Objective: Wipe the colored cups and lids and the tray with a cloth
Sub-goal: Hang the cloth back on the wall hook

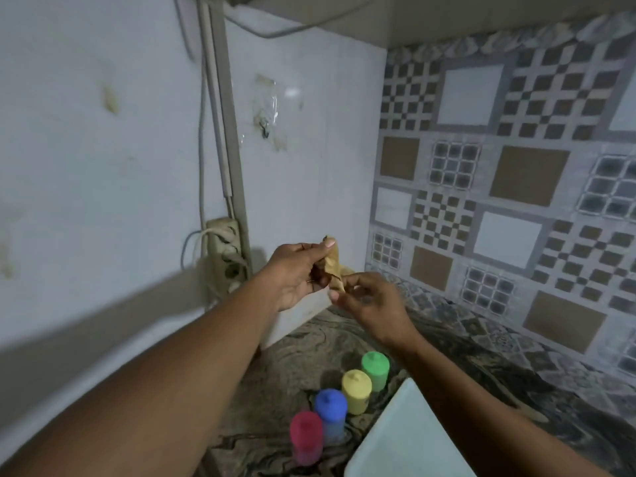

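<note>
Both hands, left hand (296, 270) and right hand (370, 302), pinch a yellowish cloth (333, 266), seemingly crumpled, at twelve o'clock above four lidded cups (356, 390).

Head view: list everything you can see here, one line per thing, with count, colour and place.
cups with lids: four, red, blue, yellow, green, in a row on the counter.
tray: one, white, right of the cups.
cloth: one, tan, held up between both hands.
counter: one, dark marbled.
power strip: one, off-white, on the left wall.
cables: several, pale, up the left wall.
patterned tiles: brown, grey, white, right wall.
left hand: fingers pinching the cloth.
right hand: fingers pinching the cloth.
</note>
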A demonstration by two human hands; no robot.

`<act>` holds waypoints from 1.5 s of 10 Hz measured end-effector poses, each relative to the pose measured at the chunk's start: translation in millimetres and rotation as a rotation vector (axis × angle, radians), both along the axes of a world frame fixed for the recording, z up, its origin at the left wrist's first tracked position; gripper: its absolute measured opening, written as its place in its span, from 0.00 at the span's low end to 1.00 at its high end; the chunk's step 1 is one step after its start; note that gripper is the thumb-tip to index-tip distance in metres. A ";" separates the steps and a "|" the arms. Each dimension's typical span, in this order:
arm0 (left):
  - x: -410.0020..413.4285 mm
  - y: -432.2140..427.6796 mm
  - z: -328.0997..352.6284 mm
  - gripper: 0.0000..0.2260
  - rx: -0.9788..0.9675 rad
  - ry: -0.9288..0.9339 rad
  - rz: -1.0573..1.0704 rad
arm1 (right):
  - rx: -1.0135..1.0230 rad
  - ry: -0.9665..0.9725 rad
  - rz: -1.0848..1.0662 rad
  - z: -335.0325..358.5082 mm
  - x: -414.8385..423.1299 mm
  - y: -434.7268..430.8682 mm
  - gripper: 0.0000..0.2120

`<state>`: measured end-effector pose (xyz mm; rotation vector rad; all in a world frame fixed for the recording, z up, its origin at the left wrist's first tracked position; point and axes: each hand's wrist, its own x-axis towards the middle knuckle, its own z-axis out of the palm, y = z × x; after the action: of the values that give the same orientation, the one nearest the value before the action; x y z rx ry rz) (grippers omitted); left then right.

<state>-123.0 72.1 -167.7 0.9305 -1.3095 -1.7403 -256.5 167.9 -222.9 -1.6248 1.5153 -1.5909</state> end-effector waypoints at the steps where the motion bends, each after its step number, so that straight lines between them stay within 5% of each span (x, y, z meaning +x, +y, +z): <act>1: 15.9 -21.9 20.1 0.13 -0.033 0.007 0.037 | -0.050 -0.020 0.000 14.8 12.9 -28.7 0.14; 2: 32.7 -44.7 34.7 0.14 -0.092 -0.035 0.050 | -0.033 0.008 0.018 32.2 16.2 -50.0 0.20; 4: 53.7 -89.6 47.4 0.21 -0.113 -0.083 -0.010 | 0.104 -0.474 -0.053 67.8 -2.4 -86.1 0.17; 5: 55.4 -106.7 48.9 0.10 -0.198 -0.216 -0.044 | 0.102 -0.398 -0.085 80.8 -10.1 -103.4 0.14; 6: 48.6 -121.3 56.9 0.05 -0.462 -0.350 0.141 | 0.098 -0.171 -0.118 93.3 -16.5 -121.5 0.11; 7: 41.4 -132.9 80.4 0.08 -0.860 -0.417 0.350 | -0.068 0.157 -0.144 119.9 -18.3 -139.7 0.22; 9: 43.5 -150.9 150.0 0.08 -1.388 -0.469 0.676 | -0.331 0.625 -0.270 197.0 -4.8 -193.4 0.17; 11: 54.4 -168.6 158.7 0.12 -1.509 -1.042 0.579 | -0.217 0.517 -0.163 204.2 7.8 -232.3 0.08; 13: 46.2 -163.3 124.0 0.09 -1.439 -1.112 0.495 | -0.053 -0.135 0.110 165.7 29.6 -235.2 0.13; 15: 48.7 -150.0 96.1 0.09 -1.346 -0.991 0.436 | 0.078 -0.038 0.052 153.4 37.3 -213.4 0.25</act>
<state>-74.2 -77.9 -71.6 1.0488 -2.1329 0.2374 -219.1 -45.6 -69.5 -1.5699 1.4854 -1.5072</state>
